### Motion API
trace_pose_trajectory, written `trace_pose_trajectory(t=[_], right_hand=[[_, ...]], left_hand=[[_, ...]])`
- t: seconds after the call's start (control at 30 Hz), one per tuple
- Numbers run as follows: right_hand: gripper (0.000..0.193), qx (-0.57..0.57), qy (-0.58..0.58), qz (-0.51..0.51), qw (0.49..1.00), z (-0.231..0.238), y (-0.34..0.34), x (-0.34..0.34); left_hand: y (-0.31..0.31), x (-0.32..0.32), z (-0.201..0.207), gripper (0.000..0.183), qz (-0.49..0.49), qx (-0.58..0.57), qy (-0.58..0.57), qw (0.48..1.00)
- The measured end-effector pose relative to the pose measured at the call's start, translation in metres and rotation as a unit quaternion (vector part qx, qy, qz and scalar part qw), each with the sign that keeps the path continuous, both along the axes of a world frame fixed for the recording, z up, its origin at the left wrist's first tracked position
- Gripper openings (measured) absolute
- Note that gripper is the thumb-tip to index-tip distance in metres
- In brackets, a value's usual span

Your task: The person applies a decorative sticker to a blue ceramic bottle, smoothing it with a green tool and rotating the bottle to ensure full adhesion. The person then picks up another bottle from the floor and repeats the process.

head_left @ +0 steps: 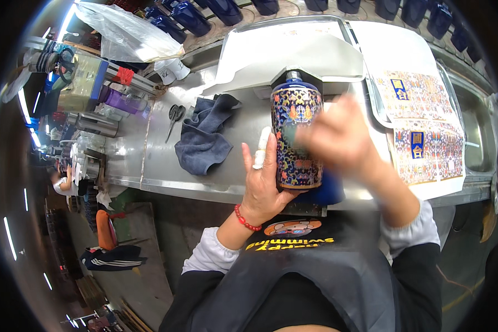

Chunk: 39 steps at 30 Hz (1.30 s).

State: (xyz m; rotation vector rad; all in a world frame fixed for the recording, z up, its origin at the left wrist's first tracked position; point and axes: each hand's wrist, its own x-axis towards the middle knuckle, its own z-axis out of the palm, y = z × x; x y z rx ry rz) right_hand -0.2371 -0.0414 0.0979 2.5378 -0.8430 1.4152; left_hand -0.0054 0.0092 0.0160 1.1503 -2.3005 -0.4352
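A dark blue bottle (297, 133) with a colourful floral pattern stands in front of me, its narrow neck at the far end. My left hand (263, 180) is wrapped round its lower left side. One finger of that hand wears a white wrapping (262, 148), and a red bead bracelet (247, 218) circles the wrist. Over the bottle's right side, my right hand (340, 135) is smeared by motion. A blurred greenish patch shows by its fingertips; what it is cannot be made out. Below that hand, a blue shape (330, 188) is partly hidden behind the bottle.
A dark grey cloth (205, 135) and black-handled scissors (175, 115) lie on the metal bench (160, 144) to the left. Patterned decal sheets (429, 130) spread at the right, beside a sink (477, 133). White paper (288, 58) covers a tray behind; several blue bottles (191, 19) line the back.
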Motion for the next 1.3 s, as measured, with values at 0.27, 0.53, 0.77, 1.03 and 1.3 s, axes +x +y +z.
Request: trace_pose_trajectory(t=[0.27, 0.53, 0.77, 1.03, 1.3], right_hand=[[0.017, 0.564, -0.401, 0.073, 0.718, -0.054, 0.029, -0.022], [0.018, 0.567, -0.444, 0.065, 0.691, -0.077, 0.029, -0.012], [0.020, 0.570, -0.453, 0.053, 0.684, -0.080, 0.027, -0.008], [0.021, 0.570, -0.438, 0.036, 0.694, -0.079, 0.029, -0.009], [0.020, 0.576, -0.429, 0.019, 0.696, -0.074, 0.028, -0.005]], left_hand=[[-0.034, 0.007, 0.008, 0.123, -0.053, -0.028, 0.046, 0.997], [-0.047, 0.003, 0.039, 0.111, -0.158, -0.088, 0.026, 0.983], [-0.064, 0.000, 0.039, 0.108, -0.112, -0.132, -0.077, 0.982], [-0.073, -0.002, 0.035, 0.110, -0.059, -0.096, 0.019, 0.994], [-0.074, -0.003, 0.039, 0.108, -0.103, -0.077, 0.011, 0.992]])
